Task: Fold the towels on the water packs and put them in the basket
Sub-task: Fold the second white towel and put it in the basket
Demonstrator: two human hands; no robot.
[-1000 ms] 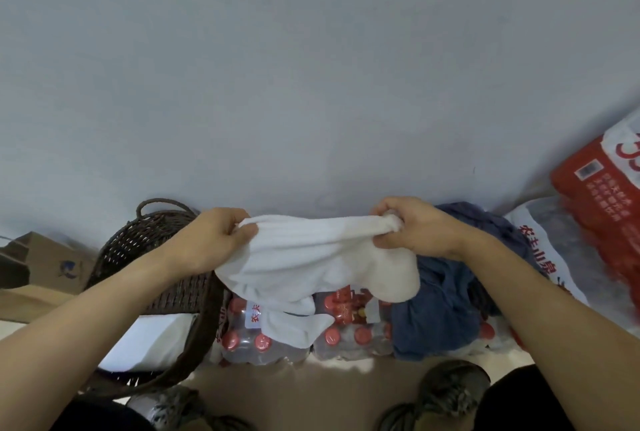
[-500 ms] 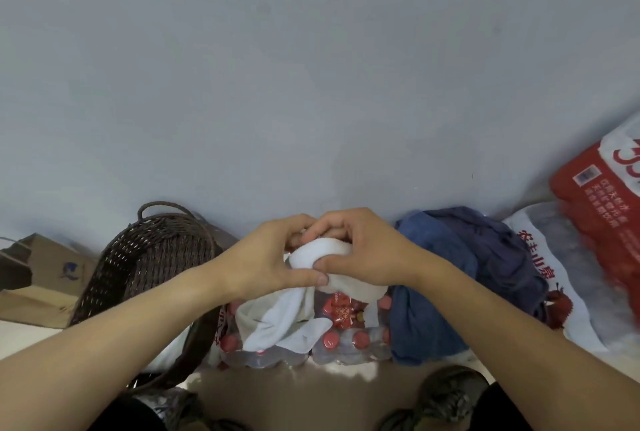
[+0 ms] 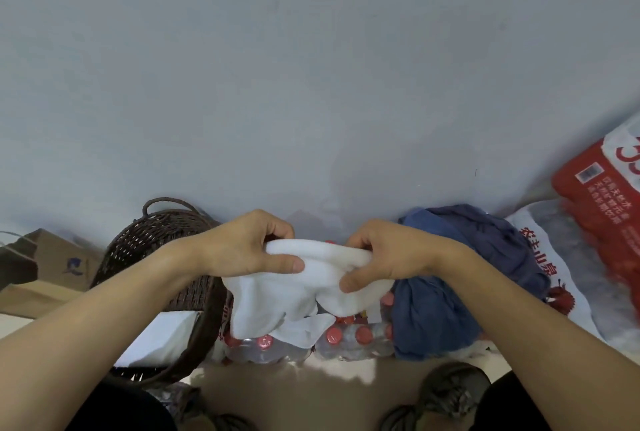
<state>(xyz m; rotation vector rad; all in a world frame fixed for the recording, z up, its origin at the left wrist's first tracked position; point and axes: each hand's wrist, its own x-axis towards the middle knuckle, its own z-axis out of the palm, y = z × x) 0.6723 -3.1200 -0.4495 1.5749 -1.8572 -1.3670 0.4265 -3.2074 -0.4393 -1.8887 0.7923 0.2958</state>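
White towel [image 3: 277, 295]: I am holding it up over the water packs [image 3: 353, 339], its lower corner draping onto the red caps.
Left hand [image 3: 249, 247]: I am pinching the towel's top edge, thumb in front.
Right hand [image 3: 388, 254]: I am gripping the same edge, thumb pressing the cloth.
Blue towel [image 3: 450, 278]: lying heaped on the packs' right side.
Basket [image 3: 162, 257]: standing just left of the packs, white cloth showing inside.
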